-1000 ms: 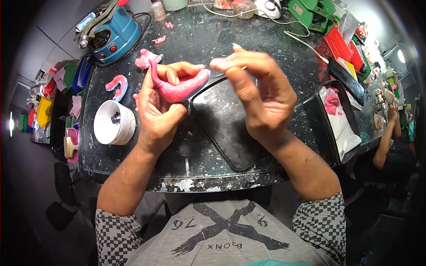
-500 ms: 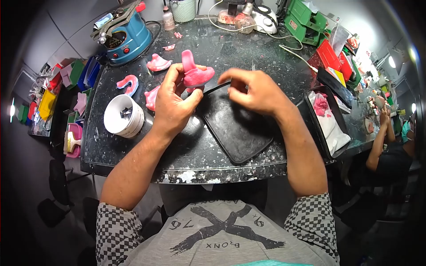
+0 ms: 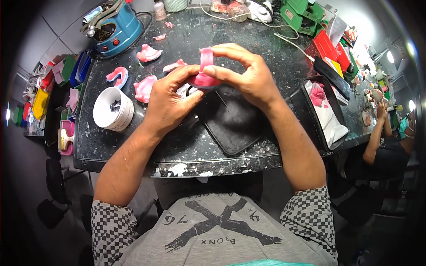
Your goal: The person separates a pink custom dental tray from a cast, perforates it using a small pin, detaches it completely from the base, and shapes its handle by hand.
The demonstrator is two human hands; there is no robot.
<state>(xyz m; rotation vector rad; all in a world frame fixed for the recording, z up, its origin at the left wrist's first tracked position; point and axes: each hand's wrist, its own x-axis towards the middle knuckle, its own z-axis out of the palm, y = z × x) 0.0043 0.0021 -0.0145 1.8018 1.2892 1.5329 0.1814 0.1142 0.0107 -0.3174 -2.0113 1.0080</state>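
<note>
Between my two hands is a pink dental impression tray (image 3: 205,81) with an upright strip-like handle. My left hand (image 3: 165,101) is closed around its left side, thumb below and fingers behind. The thumb and index finger of my right hand (image 3: 254,80) pinch the handle from the right. Something pale shows under the left fingers, too hidden to name. Below the hands lies a black flat pad (image 3: 237,133). Several pink moulded pieces rest to the left, among them a pink piece (image 3: 145,88) beside my left hand and a blue-and-pink horseshoe-shaped piece (image 3: 119,76).
A white tub (image 3: 113,116) with metal bits stands left of my forearm. The blue machine (image 3: 116,33) sits at the back left, green bins (image 3: 301,17) at the back right. A black tray (image 3: 337,142) with white cloth lies right. Another person's arms (image 3: 377,128) are far right.
My right hand has moved left onto the handle and closed on it. The pink tray has shifted right and been turned slightly. The whole view has moved a little.
</note>
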